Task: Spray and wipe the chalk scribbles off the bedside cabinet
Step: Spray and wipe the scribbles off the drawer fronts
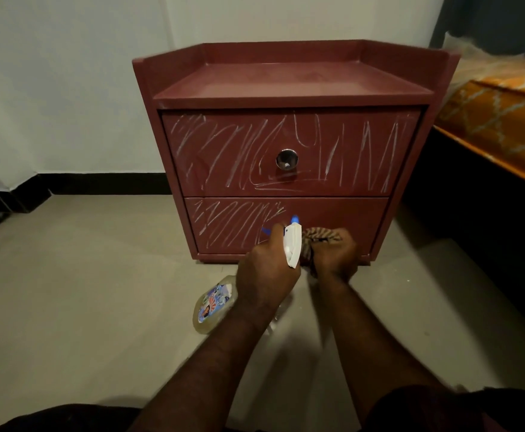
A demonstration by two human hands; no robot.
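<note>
Left hand point(267, 269) grips the neck of the spray bottle point(214, 304). The nozzle point(294, 219) points at the lower drawer point(332, 218) and the bottle body slants down toward the floor point(83, 275). Right hand point(334, 255) is clenched round a bunched striped cloth point(320, 236), just right of the nozzle and close to the drawer face; judged placed to wipe directly after a spray. Chalk scribbles point(233, 226) cover the left half of the lower drawer; its right half shows none. Upper drawer point(286, 132) is marked across its full width, around 1 metal knob point(287, 159). Cabinet point(286, 85) stands on the floor against the far wall point(68, 88). Open floor lies to the left. A bed point(504, 120) flanks the right side closely, so elbow room there is judged tight
</note>
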